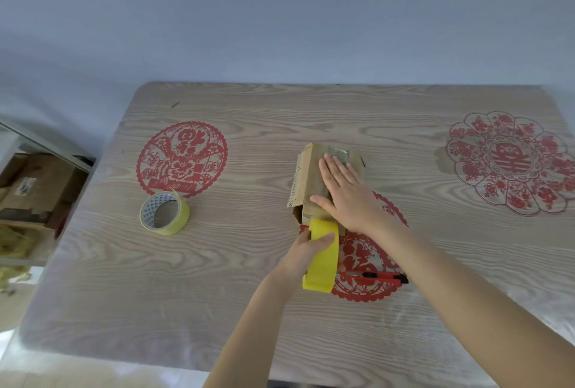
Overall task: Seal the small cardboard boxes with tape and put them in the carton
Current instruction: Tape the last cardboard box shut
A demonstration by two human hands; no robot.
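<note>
A small cardboard box (311, 176) lies on the wooden table (249, 310), a little right of centre. My right hand (348, 194) presses flat on its top, fingers straight, over a strip of tape. My left hand (308, 250) grips a yellow tape roll (323, 254) held upright against the box's near end, thumb over the roll's rim. The tape runs from the roll up onto the box. A flap (297, 182) hangs along the box's left side.
A second tape roll (165, 213) lies left of centre. A red utility knife (376, 278) lies just behind the held roll, near my right forearm. Cartons (34, 188) sit on a shelf off the table's left edge. Red paper-cut decals (182, 159) mark the tabletop.
</note>
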